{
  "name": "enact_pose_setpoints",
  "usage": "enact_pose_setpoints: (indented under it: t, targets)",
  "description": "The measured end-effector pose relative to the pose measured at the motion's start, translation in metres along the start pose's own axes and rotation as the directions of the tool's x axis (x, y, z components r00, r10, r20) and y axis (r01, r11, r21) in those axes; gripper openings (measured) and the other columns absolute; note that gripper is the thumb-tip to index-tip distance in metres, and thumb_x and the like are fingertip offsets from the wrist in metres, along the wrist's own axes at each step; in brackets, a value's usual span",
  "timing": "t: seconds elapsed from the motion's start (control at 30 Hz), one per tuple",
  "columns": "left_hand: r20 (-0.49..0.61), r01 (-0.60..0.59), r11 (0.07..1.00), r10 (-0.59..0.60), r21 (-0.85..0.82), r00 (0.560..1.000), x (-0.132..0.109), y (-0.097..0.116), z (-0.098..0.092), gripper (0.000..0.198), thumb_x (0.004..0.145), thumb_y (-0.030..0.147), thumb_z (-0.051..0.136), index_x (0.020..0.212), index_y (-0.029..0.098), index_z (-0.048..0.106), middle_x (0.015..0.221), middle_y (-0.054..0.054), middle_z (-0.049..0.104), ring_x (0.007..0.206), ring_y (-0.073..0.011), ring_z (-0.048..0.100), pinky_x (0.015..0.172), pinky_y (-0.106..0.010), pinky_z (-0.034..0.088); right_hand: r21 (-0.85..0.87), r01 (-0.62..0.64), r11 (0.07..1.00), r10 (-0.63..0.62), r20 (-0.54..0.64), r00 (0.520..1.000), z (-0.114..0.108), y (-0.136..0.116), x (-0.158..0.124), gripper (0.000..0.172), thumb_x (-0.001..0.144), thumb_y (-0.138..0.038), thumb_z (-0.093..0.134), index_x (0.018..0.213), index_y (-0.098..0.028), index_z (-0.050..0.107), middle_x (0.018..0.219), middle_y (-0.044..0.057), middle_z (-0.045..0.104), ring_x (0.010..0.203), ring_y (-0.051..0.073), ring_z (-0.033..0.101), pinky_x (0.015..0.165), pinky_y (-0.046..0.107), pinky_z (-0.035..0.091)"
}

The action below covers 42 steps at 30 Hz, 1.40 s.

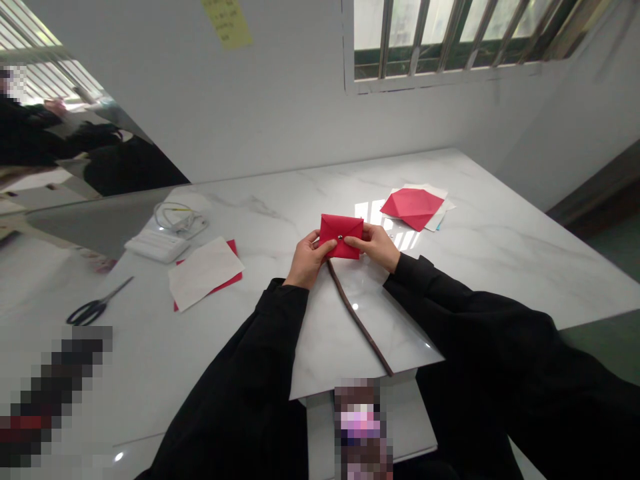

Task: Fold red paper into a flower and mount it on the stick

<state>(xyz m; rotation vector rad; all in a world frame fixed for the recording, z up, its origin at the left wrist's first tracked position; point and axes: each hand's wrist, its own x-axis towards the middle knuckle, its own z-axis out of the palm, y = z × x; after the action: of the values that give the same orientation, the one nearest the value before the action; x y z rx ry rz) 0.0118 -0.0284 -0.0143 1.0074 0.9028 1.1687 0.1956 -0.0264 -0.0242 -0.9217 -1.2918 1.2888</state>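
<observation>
A small red envelope-style pouch (342,225) is held up over the table, its pointed flap folded down to a round metal snap. My left hand (305,261) grips its left side, the thumb on the front near the lower edge. On the right side, my right hand (381,247) pinches it, with the thumb close beside the snap. Fingers of both hands are partly hidden behind the pouch. A thin dark brown stick or cord (356,316) runs from just below the pouch to the table's front edge; I cannot tell whether it touches the pouch.
Red and white sheets (414,205) are stacked at the right back. More sheets (206,275) lie left, near a white power strip (156,245) with coiled cable. Scissors (95,309) are further left. Another person (30,133) shows in a mirror-like panel. A barred window (450,40) is above.
</observation>
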Motion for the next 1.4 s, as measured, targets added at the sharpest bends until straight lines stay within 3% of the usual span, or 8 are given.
enact_pose_setpoints:
  t: [0.13, 0.27, 0.37, 0.5, 0.67, 0.83, 1.13, 1.4]
  targets:
    - [-0.003, -0.012, 1.0, 0.012, 0.008, 1.0, 0.0, 0.001, 0.0, 0.049, 0.066, 0.025, 0.088, 0.109, 0.016, 0.067, 0.089, -0.004, 0.076, 0.08, -0.0173, 0.07, 0.081, -0.03, 0.055, -0.049, 0.024, 0.999, -0.025, -0.036, 0.999, -0.001, 0.001, 0.0, 0.058, 0.072, -0.046, 0.088, 0.12, -0.023, 0.066, 0.103, 0.006, 0.074, 0.093, 0.023, 0.068, 0.083, 0.035, 0.057]
    - [-0.007, -0.02, 1.0, 0.02, 0.015, 1.0, 0.0, 0.001, 0.001, 0.046, 0.067, 0.025, 0.087, 0.108, 0.015, 0.068, 0.091, -0.005, 0.076, 0.08, -0.0178, 0.07, 0.081, -0.031, 0.055, -0.287, 0.101, 0.953, -0.166, -0.215, 0.962, -0.006, -0.003, -0.001, 0.078, 0.073, -0.044, 0.088, 0.141, -0.03, 0.054, 0.124, 0.008, 0.066, 0.103, 0.025, 0.063, 0.082, 0.034, 0.055]
    - [-0.02, -0.027, 1.0, 0.027, 0.012, 0.999, 0.001, 0.0, 0.0, 0.045, 0.067, 0.024, 0.087, 0.107, 0.016, 0.067, 0.092, -0.005, 0.077, 0.08, -0.0176, 0.07, 0.081, -0.03, 0.055, -0.469, 0.21, 0.858, -0.342, -0.217, 0.914, -0.007, -0.01, -0.005, 0.052, 0.081, -0.041, 0.081, 0.128, -0.029, 0.065, 0.124, 0.009, 0.064, 0.106, 0.026, 0.06, 0.086, 0.038, 0.053]
    - [-0.026, -0.047, 0.999, 0.047, 0.027, 0.999, 0.002, -0.002, 0.001, 0.044, 0.067, 0.022, 0.085, 0.106, 0.016, 0.067, 0.089, -0.004, 0.077, 0.079, -0.0172, 0.07, 0.081, -0.03, 0.054, -0.614, 0.332, 0.716, -0.467, -0.068, 0.882, -0.003, -0.016, -0.007, 0.022, 0.088, -0.036, 0.076, 0.109, -0.028, 0.075, 0.109, 0.007, 0.065, 0.106, 0.028, 0.058, 0.097, 0.044, 0.049]
    - [-0.027, -0.053, 0.998, 0.054, 0.038, 0.998, 0.001, -0.002, 0.002, 0.043, 0.066, 0.023, 0.085, 0.105, 0.016, 0.067, 0.088, -0.004, 0.076, 0.077, -0.0175, 0.069, 0.08, -0.03, 0.054, -0.717, 0.397, 0.574, -0.553, 0.018, 0.833, -0.005, -0.011, -0.004, 0.019, 0.087, -0.032, 0.079, 0.106, -0.029, 0.078, 0.122, 0.008, 0.064, 0.116, 0.03, 0.054, 0.105, 0.047, 0.046]
    - [-0.01, -0.055, 0.997, 0.056, 0.06, 0.998, 0.002, -0.004, 0.001, 0.043, 0.068, 0.025, 0.085, 0.106, 0.016, 0.067, 0.086, -0.003, 0.075, 0.076, -0.0167, 0.069, 0.076, -0.028, 0.053, -0.718, 0.406, 0.565, -0.538, 0.052, 0.841, -0.007, -0.007, -0.002, 0.019, 0.084, -0.037, 0.083, 0.102, -0.03, 0.079, 0.124, 0.007, 0.066, 0.12, 0.03, 0.054, 0.107, 0.048, 0.045]
    - [0.005, -0.08, 0.995, 0.08, 0.062, 0.997, 0.003, -0.006, 0.002, 0.043, 0.07, 0.035, 0.088, 0.103, 0.015, 0.069, 0.088, -0.003, 0.075, 0.072, -0.0143, 0.068, 0.074, -0.027, 0.055, -0.742, 0.45, 0.496, -0.57, 0.113, 0.814, -0.006, -0.003, -0.002, 0.011, 0.085, -0.029, 0.083, 0.095, -0.03, 0.079, 0.121, 0.005, 0.066, 0.115, 0.028, 0.057, 0.103, 0.05, 0.05]
    - [-0.008, -0.081, 0.992, 0.082, 0.097, 0.997, 0.003, -0.008, 0.001, 0.042, 0.069, 0.037, 0.089, 0.1, 0.015, 0.07, 0.084, -0.003, 0.075, 0.071, -0.0147, 0.068, 0.071, -0.026, 0.053, -0.742, 0.458, 0.489, -0.579, 0.116, 0.807, 0.0, -0.009, -0.007, 0.006, 0.086, -0.032, 0.081, 0.091, -0.029, 0.079, 0.127, 0.006, 0.066, 0.122, 0.03, 0.055, 0.102, 0.05, 0.051]
